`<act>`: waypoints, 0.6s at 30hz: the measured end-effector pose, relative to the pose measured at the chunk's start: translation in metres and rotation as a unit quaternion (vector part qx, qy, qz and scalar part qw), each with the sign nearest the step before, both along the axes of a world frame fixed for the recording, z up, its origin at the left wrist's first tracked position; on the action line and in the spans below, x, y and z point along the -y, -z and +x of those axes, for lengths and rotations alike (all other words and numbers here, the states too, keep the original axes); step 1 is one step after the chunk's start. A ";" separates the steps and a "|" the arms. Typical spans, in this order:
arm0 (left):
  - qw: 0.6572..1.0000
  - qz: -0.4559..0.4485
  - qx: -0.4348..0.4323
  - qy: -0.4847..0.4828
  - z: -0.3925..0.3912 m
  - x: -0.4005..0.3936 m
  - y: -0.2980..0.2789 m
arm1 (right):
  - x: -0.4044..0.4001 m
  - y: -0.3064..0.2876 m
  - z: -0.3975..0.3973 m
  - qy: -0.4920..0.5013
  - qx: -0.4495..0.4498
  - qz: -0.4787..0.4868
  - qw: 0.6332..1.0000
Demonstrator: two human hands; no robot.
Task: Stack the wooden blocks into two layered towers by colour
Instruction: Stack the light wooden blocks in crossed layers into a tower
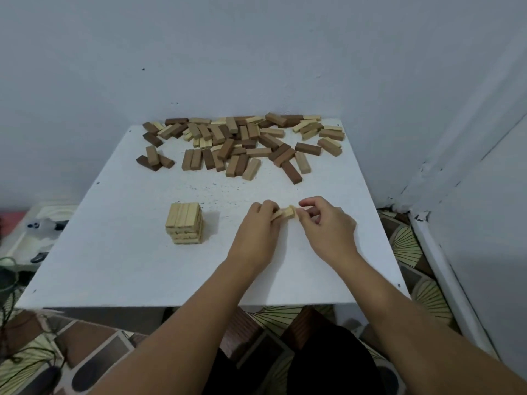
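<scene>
A short tower of light wooden blocks [184,223], several layers high, stands left of centre on the white table [114,266]. To its right, my left hand [258,223] and my right hand [325,220] meet over light blocks [286,213]. My left hand grips them from the left. My right hand's fingertips pinch them at their right end, and its fingers hide part of them. A loose pile of dark and light blocks [242,143] lies across the far side of the table.
Pale walls close in behind the table and on the right. A patterned floor mat [427,295] shows below and to the right of the table. Clutter and cables [17,280] lie on the floor at the left.
</scene>
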State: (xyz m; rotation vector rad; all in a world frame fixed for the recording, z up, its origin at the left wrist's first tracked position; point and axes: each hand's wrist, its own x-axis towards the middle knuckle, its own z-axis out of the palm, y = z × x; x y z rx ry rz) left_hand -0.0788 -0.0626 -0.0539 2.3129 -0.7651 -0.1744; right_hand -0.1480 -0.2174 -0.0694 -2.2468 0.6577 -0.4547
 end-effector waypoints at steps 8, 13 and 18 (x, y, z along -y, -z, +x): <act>0.995 -0.027 0.085 -0.045 -0.003 -0.015 0.026 | -0.011 0.007 -0.003 0.029 -0.022 -0.066 0.997; 0.996 -0.047 0.047 -0.066 -0.001 -0.015 0.021 | -0.012 0.007 -0.004 0.033 -0.012 -0.066 0.997; 0.990 -0.100 0.016 -0.099 0.002 -0.017 0.019 | -0.015 0.006 -0.005 0.002 -0.006 -0.082 0.997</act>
